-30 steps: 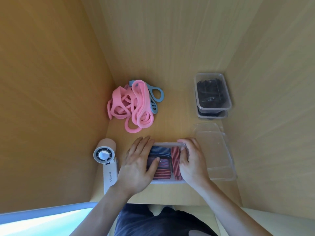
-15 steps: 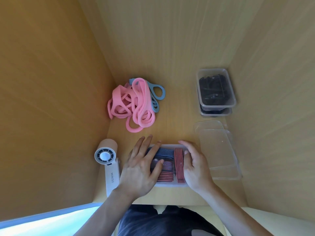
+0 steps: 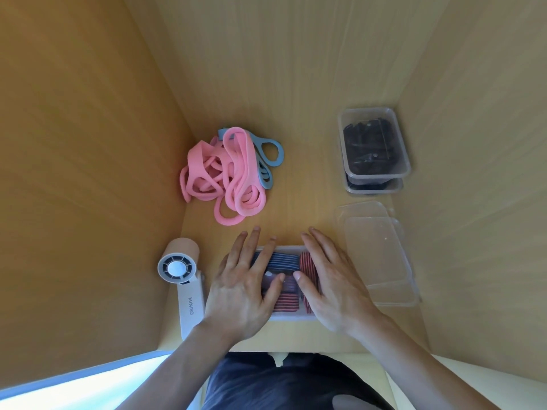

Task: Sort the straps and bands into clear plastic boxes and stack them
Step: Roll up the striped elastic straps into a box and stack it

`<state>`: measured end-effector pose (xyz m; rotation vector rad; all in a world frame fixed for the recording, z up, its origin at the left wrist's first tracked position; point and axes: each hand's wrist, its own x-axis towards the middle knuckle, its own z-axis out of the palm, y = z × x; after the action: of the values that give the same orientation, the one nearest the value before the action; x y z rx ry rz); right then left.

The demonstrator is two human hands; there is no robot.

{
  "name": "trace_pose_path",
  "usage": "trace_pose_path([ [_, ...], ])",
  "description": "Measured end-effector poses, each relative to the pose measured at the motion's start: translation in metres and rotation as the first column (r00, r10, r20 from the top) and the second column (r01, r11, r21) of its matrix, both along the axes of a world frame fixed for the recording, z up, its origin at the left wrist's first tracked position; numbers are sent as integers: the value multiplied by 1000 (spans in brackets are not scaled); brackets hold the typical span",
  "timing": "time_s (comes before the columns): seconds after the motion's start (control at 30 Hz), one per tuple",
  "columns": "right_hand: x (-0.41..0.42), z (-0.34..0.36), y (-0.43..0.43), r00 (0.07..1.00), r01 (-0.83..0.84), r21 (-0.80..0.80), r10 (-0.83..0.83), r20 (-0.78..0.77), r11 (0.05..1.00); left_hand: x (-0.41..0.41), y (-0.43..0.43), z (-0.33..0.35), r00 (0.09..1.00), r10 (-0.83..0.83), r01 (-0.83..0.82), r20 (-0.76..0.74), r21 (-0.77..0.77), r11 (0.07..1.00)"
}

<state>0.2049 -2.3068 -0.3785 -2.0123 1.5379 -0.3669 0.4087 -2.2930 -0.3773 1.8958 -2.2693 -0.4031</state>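
Straps (image 3: 284, 261) striped red and blue lie packed in a clear box (image 3: 291, 317) at the worktop's near edge. We lay our left hand (image 3: 239, 294) and right hand (image 3: 331, 288) flat over its two sides, fingers (image 3: 252, 247) straight and spread, both thumbs touching the straps, gripping nothing. Along the right edge lie two overlapping clear plastic pieces (image 3: 381, 261); lids or shallow boxes, we cannot tell. Toward the far right corner two clear boxes are stacked, upper box (image 3: 379, 174) on lower box (image 3: 376, 189), both holding dark straps (image 3: 370, 149). Pink bands (image 3: 228, 176) lie heaped over blue bands (image 3: 270, 152) at the left edge. A white fan (image 3: 180, 270) stands near the left hand.
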Motion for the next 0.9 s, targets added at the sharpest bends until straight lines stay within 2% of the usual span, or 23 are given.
trace_pose_path([
  [0.2,1,-3,-1,995,24,36,-27,99,999,-1,-1,1,998,-5,6,-60,17,1000],
  [0.37,1,-6,0,961,63,63,-78,266,996,4,-1,0,955,-2,10,-295,23,1000],
  [0.43,1,-6,0,957,67,57,-80,278,996,5,-2,0,946,6,-3,-325,10,1000],
  [0.5,1,-4,1,983,50,-15,-47,175,999,5,-2,-1,948,12,-9,-319,11,1000],
  [0.57,0,2,2,1000,-7,-181,6,-6,983,6,-1,-1,948,11,-6,-319,18,1000],
  [0.63,3,10,4,994,-98,-262,79,-82,960,7,-2,-1,949,8,1,-316,29,1000],
  [0.7,5,14,8,980,-188,-227,169,-102,956,7,-3,0,946,11,5,-323,49,999],
  [0.77,7,14,12,955,-267,-155,240,-173,951,8,-3,1,913,60,-28,-404,82,996],
  [0.9,5,18,6,917,-319,-65,291,-272,946,13,3,8,767,222,-137,-602,184,973],
])
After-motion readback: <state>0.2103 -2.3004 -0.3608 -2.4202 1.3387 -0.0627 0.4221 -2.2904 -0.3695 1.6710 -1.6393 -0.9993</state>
